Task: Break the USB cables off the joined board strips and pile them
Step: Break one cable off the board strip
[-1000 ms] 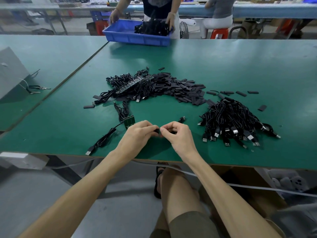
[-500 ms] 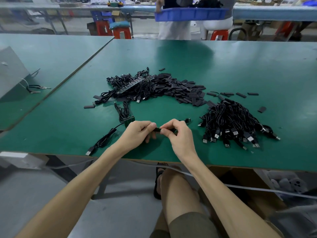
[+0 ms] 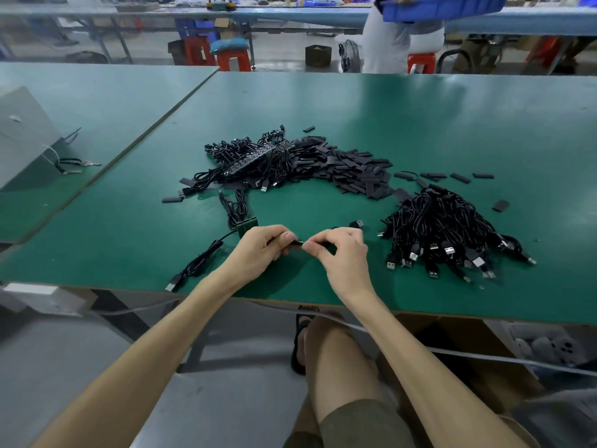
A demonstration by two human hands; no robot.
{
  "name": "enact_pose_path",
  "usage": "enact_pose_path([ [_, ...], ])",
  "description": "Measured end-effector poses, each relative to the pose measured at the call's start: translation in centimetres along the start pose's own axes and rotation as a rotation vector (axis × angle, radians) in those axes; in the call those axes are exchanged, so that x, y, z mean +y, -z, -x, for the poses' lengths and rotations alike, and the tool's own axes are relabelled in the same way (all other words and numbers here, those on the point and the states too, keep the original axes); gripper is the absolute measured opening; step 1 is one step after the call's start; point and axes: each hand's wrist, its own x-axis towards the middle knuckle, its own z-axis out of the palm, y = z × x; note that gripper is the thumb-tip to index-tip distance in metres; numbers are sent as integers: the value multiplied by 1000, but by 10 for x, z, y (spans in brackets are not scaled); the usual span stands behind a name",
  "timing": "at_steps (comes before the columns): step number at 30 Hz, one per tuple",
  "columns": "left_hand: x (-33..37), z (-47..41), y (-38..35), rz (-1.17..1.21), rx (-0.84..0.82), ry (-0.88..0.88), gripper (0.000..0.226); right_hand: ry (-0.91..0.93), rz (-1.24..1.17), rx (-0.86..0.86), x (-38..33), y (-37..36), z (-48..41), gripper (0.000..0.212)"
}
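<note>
Black USB cable pile (image 3: 445, 227) on right

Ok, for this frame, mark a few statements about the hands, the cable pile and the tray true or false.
1. Both hands, left hand and right hand, pinch a small black piece between them. True.
2. The cable pile lies left of the hands. False: it lies to their right.
3. The blue tray stands on the table. False: a person in the background holds it up, off the table.
4. A green board strip lies just behind the left hand. True.
</note>
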Motion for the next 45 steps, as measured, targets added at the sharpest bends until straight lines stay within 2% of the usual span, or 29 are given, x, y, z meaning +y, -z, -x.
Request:
enact_pose_path([
  [6, -1, 0, -2, -25, -10, -19, 18, 4, 12, -4, -1, -1, 2, 8],
  [12, 3, 2, 0, -28, -26, -36, 20, 68, 23, 3, 2, -5, 3, 14],
  [27, -4, -1, 0, 21, -45, -21, 18, 186, 103, 9, 5, -10, 4, 13],
  [32, -6, -3, 3, 121, -79, 16, 21, 202, 99, 11, 5, -9, 6, 12],
  [37, -7, -3, 6, 213, -61, 33, 16, 188, 87, 16, 5, -8, 6, 16],
  [45, -6, -2, 4, 176, -67, 26, 11, 223, 116, -2, 5, -9, 7, 16],
])
